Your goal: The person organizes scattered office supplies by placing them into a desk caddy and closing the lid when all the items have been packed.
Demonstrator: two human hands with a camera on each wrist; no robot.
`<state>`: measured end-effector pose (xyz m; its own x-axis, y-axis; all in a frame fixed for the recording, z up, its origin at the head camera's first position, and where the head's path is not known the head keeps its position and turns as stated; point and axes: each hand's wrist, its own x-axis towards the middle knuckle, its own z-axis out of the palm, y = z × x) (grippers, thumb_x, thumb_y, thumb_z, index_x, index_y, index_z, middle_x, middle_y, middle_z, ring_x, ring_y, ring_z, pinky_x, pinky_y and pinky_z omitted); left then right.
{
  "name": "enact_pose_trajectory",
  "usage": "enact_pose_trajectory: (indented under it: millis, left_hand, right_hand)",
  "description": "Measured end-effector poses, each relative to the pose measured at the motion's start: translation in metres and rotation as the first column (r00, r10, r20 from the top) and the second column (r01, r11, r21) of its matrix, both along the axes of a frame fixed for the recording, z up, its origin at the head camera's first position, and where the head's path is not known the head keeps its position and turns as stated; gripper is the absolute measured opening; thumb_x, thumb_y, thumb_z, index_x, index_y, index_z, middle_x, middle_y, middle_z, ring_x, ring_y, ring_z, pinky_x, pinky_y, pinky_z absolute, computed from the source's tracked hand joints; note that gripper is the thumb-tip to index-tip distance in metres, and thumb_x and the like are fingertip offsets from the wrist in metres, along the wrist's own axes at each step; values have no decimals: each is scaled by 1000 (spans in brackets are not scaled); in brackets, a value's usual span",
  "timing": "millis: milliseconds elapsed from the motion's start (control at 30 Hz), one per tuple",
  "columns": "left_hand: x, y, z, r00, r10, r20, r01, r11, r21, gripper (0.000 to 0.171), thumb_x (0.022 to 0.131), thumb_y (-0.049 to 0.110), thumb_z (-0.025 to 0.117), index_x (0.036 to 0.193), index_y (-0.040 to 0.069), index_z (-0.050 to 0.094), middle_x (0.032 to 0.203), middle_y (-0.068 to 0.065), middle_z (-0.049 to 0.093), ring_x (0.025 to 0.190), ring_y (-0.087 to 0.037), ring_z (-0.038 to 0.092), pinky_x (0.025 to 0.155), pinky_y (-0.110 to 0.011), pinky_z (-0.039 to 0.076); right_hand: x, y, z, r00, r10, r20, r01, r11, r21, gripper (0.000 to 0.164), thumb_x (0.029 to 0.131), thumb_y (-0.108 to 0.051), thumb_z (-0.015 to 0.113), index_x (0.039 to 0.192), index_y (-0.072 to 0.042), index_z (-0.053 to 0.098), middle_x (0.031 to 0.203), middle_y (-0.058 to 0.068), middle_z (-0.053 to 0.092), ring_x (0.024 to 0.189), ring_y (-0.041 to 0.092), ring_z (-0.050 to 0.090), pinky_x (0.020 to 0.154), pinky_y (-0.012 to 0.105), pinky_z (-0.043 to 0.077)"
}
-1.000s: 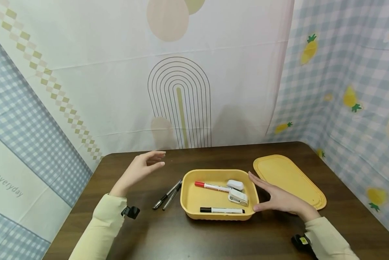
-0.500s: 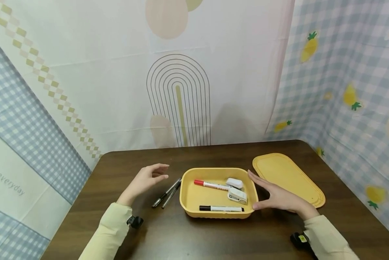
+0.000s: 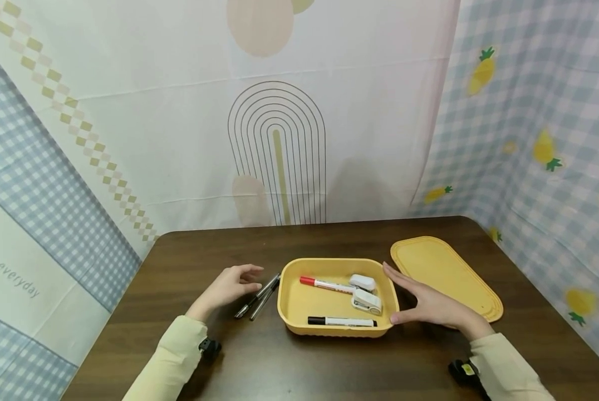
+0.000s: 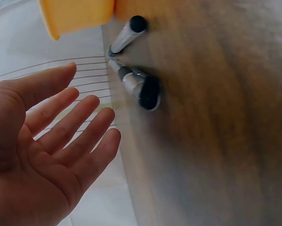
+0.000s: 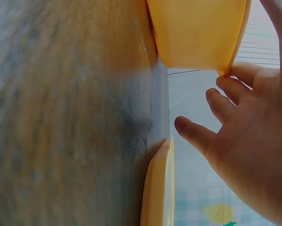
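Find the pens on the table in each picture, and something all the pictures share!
Head: pens lie left of the yellow box, near the left hand.
Left wrist: pens are upper middle.
Right wrist: not in it.
Shared landmark: the yellow box, lower middle, top left, then top right of centre.

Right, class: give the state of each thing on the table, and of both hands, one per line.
Yellow box: uncovered, upright.
Yellow lid: off, flat on the table.
Red marker: capped, in the box.
Black marker: capped, in the box.
White stapler: in the box.
White item behind it: in the box, kind unclear.
Pens: loose beside the box, caps unclear.
Left hand: empty, fingers relaxed, near the pens.
Right hand: fingers spread, touching the box.
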<state>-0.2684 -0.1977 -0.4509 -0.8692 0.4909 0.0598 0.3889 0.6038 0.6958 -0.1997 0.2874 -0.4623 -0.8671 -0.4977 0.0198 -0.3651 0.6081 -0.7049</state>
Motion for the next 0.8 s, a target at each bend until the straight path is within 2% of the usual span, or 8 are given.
enact_pose_trajectory:
  millis: [267,400,667,800]
  left_hand:
    - [0,2,-7,1000,-22,-21,21,998,-61,41,90,12,74,129,1,66,122,-15,70,103,-30,69,90,-46,54]
    - [2,4,-6,1000,-23,-19,22,998,-65,41,88,6,74,128,0,66,121,-15,69,103,-31,68,90,-48,54]
    - [3,6,-7,999,-22,-39,19,996,-82,41,84,0,75,124,0,68,118,-13,71,100,-29,67,89,-45,54]
    - [3,6,-8,999,-17,-41,13,996,-87,40,84,0,75,123,-1,69,116,-13,71,100,-28,67,89,-45,54]
  right_hand:
    - [1,0,-1,999,5,-32,-4,1000,18,106,82,-41,83,163,-22,18,168,8,14,149,41,19,109,65,28]
    - [1,0,-1,999,1,-32,-1,1000,12,106,82,-41,83,163,-20,19,167,7,14,149,39,19,109,65,28]
    - [1,-1,0,1000,-7,-16,7,1000,7,105,81,-42,84,163,-24,20,168,5,15,150,33,19,111,62,28]
    - [1,0,-1,1000,-2,-16,2,1000,-6,106,81,-41,84,163,-24,19,168,8,15,149,36,19,110,64,27]
